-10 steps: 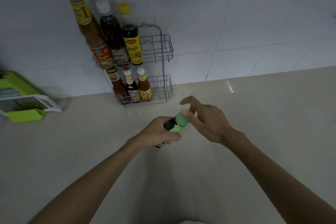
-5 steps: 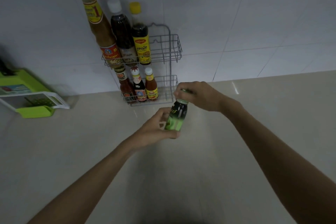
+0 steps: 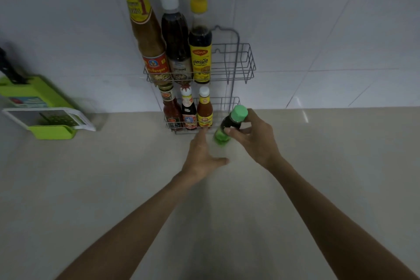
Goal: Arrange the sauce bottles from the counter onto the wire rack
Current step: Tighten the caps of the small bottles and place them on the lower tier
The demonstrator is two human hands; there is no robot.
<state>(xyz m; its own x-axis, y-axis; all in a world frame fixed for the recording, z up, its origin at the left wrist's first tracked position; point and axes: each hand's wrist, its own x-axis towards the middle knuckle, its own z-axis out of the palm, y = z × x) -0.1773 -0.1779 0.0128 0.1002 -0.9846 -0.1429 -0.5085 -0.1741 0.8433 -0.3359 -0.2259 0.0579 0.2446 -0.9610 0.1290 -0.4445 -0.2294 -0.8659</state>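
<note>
A two-tier grey wire rack (image 3: 246,61) stands against the tiled wall. Its upper tier holds three tall bottles: a brown sauce (image 3: 147,36), a dark white-capped one (image 3: 175,38) and a yellow-capped one (image 3: 200,50). Three small bottles (image 3: 188,111) fill the left of the lower tier. My right hand (image 3: 254,137) grips a small dark bottle with a green cap and green label (image 3: 229,124) by its neck, tilted, just in front of the lower tier's right end. My left hand (image 3: 202,154) is open below the bottle, fingers spread, apart from it.
A green slicer box (image 3: 41,109) with a white frame sits on the beige counter (image 3: 113,188) at the left by the wall. The right parts of both rack tiers hold no bottles.
My left hand has let go of the green-capped bottle and dropped below it. My right hand has carried the bottle up to the lower tier's right end.
</note>
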